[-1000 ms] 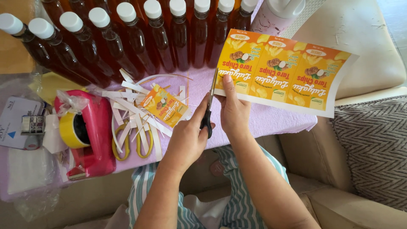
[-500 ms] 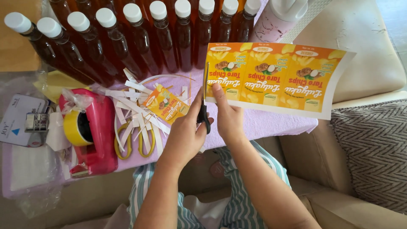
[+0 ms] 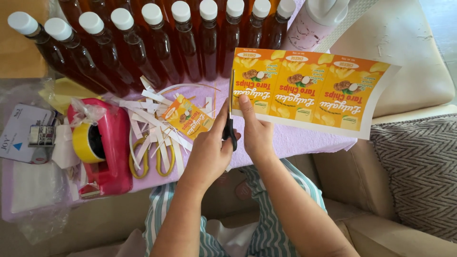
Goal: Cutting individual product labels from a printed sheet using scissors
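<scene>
My left hand (image 3: 207, 152) grips black-handled scissors (image 3: 230, 129), whose blades point up along the left edge of a printed sheet (image 3: 314, 90). The sheet shows three orange-yellow snack labels side by side with a white margin. My right hand (image 3: 257, 131) pinches the sheet's lower left corner, thumb on top, and holds it above the purple cloth (image 3: 304, 139). One cut-out label (image 3: 186, 117) lies on a heap of white paper strips (image 3: 147, 112) to the left.
Several amber bottles with white caps (image 3: 190, 43) stand in a row at the back. A red tape dispenser with yellow tape (image 3: 107, 147) and yellow-handled scissors (image 3: 147, 159) lie at left. A white jug (image 3: 314, 21) stands behind the sheet; a patterned cushion (image 3: 419, 171) is at right.
The sheet has moved left and turned more level. The scissors have swung upright against its left edge, and both hands have shifted slightly left.
</scene>
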